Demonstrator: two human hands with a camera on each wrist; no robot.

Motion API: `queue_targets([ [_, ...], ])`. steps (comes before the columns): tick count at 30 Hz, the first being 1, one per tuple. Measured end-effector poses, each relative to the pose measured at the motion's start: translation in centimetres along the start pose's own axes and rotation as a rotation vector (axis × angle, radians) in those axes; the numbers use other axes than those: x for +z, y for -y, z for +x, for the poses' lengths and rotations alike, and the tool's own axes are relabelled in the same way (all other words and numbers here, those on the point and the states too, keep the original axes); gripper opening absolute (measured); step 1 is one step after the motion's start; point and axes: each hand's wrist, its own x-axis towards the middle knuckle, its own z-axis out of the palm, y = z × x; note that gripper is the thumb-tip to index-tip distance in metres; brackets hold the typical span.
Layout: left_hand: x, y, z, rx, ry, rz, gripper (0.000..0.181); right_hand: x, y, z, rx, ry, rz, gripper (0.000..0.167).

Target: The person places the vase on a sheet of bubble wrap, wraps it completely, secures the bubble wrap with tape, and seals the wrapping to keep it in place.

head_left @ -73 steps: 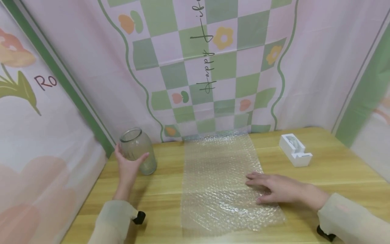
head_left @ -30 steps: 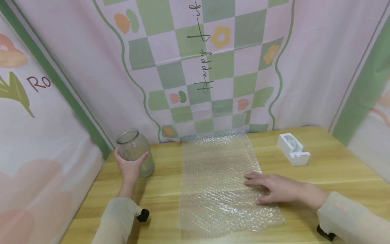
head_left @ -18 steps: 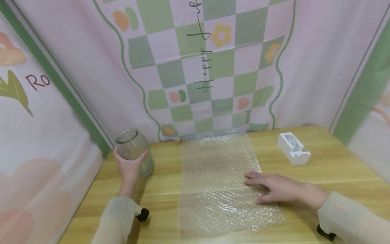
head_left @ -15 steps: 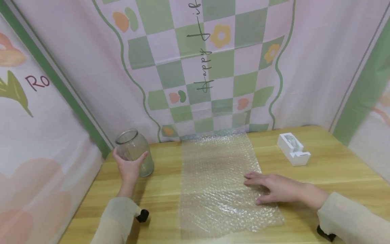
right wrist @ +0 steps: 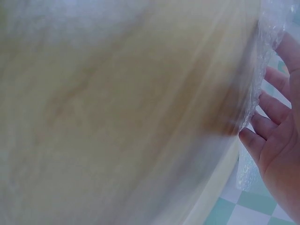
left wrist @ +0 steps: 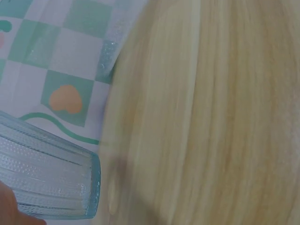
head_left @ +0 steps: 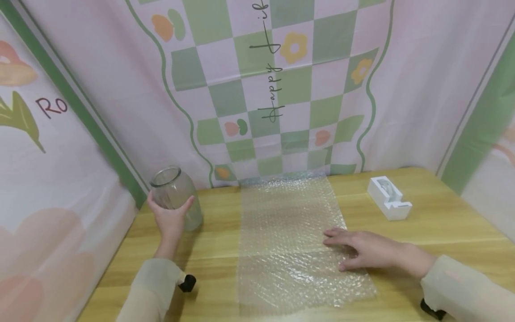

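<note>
In the head view my left hand grips a clear glass jar from the near side, thumb on its right; the fingers behind are mostly hidden. The jar stands at the left of the table, its open mouth up. The left wrist view shows the jar's ribbed side and base, with part of the hand at the edge. A sheet of bubble wrap lies flat at the middle. My right hand rests on its right edge, fingers spread; the right wrist view shows those fingers touching the wrap.
A white tape dispenser stands at the back right of the wooden table. A patterned curtain hangs behind the table, and the wrap's far end reaches it. More printed cloth hangs at the left side.
Over the last second the jar and my left hand have shifted very slightly up in the head view. My right hand and the bubble wrap keep their places.
</note>
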Motion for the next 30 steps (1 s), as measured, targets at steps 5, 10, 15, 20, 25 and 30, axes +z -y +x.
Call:
queue_targets([
  [5, 0.1, -0.3, -0.2, -0.002, -0.001, -0.003, 0.123, 0.0, -0.1, 0.1, -0.016, -0.002, -0.017, 0.069],
  [10, 0.1, -0.5, -0.5, -0.001, -0.004, -0.008, 0.123, 0.0, -0.1, 0.1, -0.028, -0.007, -0.026, 0.068],
  [15, 0.2, -1.0, -1.0, 0.001, 0.022, -0.004, 0.124, -0.3, 0.1, 0.1, -0.026, 0.002, -0.030, 0.069],
  [20, 0.3, -1.6, -1.6, 0.010, 0.062, 0.043, 0.125, -0.4, 0.2, 0.2, -0.033, 0.005, -0.040, 0.068],
  [25, 0.3, -1.9, -2.3, 0.026, 0.092, 0.104, 0.126, -0.5, 0.2, 0.2, -0.029, 0.018, -0.050, 0.068],
  [30, 0.4, -2.1, -2.6, 0.043, 0.110, 0.101, 0.124, -0.4, 0.2, 0.3, -0.014, 0.034, -0.045, 0.070],
])
